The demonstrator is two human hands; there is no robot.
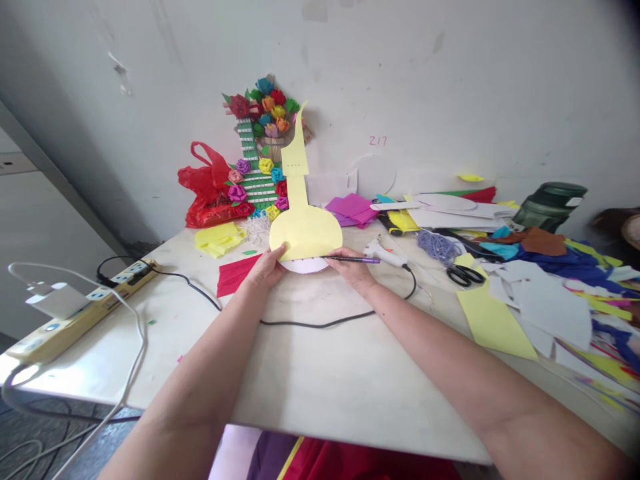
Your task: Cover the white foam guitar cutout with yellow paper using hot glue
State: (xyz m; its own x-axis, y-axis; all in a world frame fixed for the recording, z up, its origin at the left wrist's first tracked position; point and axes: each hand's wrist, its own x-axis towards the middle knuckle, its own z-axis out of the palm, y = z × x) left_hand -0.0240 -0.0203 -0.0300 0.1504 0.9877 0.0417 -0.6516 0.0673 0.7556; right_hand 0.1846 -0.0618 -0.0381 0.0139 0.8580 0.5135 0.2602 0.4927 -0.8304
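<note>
tapering to a curved tip (300, 125), yellow round-bodied cutout (306, 230), left hand (271, 267) gripping it, right hand (353, 269) gripping it and pen (369, 261)

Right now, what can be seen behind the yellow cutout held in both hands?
Past the left edge of the yellow cutout, flowers and a green striped panel show; a white piece peeks out below. Whatever else lies directly behind it is covered.

The forearms (430, 343) are bare; the red-and-purple clothing (370, 459) has a yellow stripe (290, 459).
</note>
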